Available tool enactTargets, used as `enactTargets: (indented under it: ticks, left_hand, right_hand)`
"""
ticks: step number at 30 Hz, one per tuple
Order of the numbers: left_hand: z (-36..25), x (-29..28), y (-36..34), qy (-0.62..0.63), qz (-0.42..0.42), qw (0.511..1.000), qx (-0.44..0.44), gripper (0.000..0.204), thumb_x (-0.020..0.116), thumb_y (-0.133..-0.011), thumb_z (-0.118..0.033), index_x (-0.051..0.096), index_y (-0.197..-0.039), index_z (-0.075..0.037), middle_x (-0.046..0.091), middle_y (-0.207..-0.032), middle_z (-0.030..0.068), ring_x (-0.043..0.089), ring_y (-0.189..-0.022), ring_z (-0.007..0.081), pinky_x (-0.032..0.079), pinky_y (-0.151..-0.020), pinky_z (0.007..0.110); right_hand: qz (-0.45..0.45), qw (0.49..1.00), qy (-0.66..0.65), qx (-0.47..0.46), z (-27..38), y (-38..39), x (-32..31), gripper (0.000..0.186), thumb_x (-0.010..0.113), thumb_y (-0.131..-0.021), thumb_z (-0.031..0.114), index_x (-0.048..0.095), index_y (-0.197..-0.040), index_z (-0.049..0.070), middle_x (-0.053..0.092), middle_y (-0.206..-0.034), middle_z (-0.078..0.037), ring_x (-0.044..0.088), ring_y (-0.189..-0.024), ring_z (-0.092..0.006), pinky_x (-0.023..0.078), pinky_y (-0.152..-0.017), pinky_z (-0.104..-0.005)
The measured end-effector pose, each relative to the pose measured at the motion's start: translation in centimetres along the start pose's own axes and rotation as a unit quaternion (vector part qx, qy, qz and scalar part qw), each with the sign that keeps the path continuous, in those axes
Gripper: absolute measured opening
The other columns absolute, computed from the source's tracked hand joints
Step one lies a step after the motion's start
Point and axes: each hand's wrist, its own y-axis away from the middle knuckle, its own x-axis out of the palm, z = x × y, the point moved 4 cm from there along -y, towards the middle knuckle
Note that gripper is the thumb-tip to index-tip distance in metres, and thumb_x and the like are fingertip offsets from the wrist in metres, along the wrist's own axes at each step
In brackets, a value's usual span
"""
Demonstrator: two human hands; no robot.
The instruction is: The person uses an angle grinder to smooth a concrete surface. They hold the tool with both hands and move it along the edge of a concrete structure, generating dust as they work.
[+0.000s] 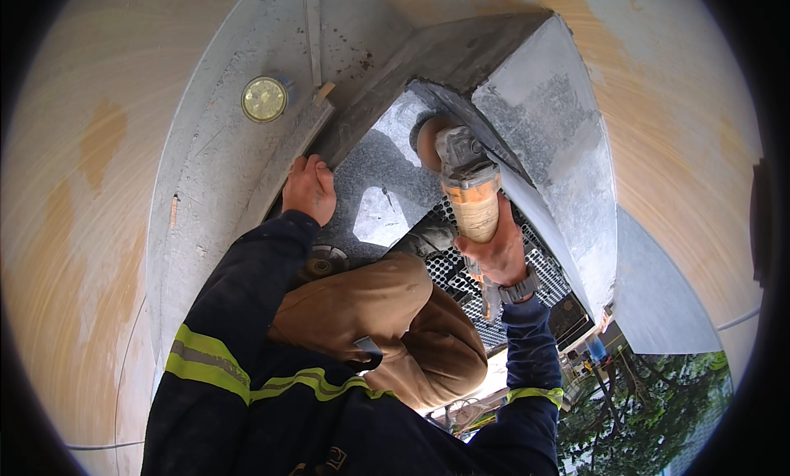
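Note:
My right hand (499, 246) grips an angle grinder (471, 208) with an orange and grey body, its handle wrapped in pale tape. The round brown disc (429, 143) is at the angled inner edge of a grey metal structure (535, 106); whether it touches is unclear. My left hand (309, 188) is curled over the edge of a sloping metal ledge (284, 163), left of the grinder. A grey speckled plate (354, 167) with bright patches lies between my hands. A spare disc (322, 264) lies beside my bent knee (395, 287).
A round yellow tin (264, 99) and a small stick (174, 208) sit on the left metal surface. A perforated metal grate (551, 283) is under my right arm. Large curved, tan-streaked walls (675, 114) surround the space. Trees (642, 410) show through an opening at lower right.

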Motion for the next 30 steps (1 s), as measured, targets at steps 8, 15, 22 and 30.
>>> enactTargets:
  ticks: [8, 15, 22, 30]
  left_hand:
    - [0.2, 0.3, 0.0, 0.0, -0.008, 1.0, 0.005, 0.029, 0.039, -0.099, -0.025, 0.058, -0.098, -0.002, 0.057, -0.098, 0.0242, 0.059, -0.091, 0.0464, 0.049, -0.082, 0.055]
    - [0.2, 0.3, 0.0, -0.004, -0.001, 1.0, -0.002, 0.029, 0.038, -0.1, -0.024, 0.058, -0.099, -0.002, 0.057, -0.098, 0.0241, 0.059, -0.091, 0.0461, 0.049, -0.083, 0.054]
    - [-0.1, 0.3, 0.0, -0.003, 0.008, 1.0, -0.005, 0.03, 0.038, -0.1, -0.025, 0.057, -0.099, -0.002, 0.057, -0.099, 0.0242, 0.059, -0.092, 0.0463, 0.049, -0.083, 0.055]
    - [-0.1, 0.2, 0.0, -0.008, -0.002, 1.0, -0.003, 0.029, 0.039, -0.1, -0.024, 0.057, -0.098, -0.003, 0.057, -0.1, 0.0237, 0.059, -0.093, 0.0458, 0.049, -0.084, 0.055]
  right_hand:
    - [-0.005, 1.0, -0.001, -0.02, -0.3, 0.1, -0.1, 0.085, 0.083, -0.07, 0.032, 0.042, -0.137, 0.0, 0.069, -0.106, -0.016, 0.07, -0.093, -0.0244, 0.056, -0.083, -0.0367]
    - [0.004, 1.0, 0.016, -0.015, 0.2, 0.1, -0.2, 0.082, 0.078, -0.069, 0.015, 0.04, -0.14, 0.0, 0.069, -0.106, -0.018, 0.071, -0.094, -0.0264, 0.058, -0.084, -0.0382]
    - [0.01, 1.0, 0.004, -0.025, -0.1, 0.1, -0.1, 0.08, 0.082, -0.071, 0.023, 0.043, -0.137, 0.002, 0.068, -0.106, -0.014, 0.067, -0.091, -0.0228, 0.055, -0.084, -0.0365]
    - [-0.002, 0.999, 0.008, -0.049, 0.2, -0.3, -0.1, 0.079, 0.079, -0.069, 0.015, 0.042, -0.138, 0.001, 0.07, -0.107, -0.018, 0.072, -0.093, -0.0289, 0.058, -0.083, -0.0388]
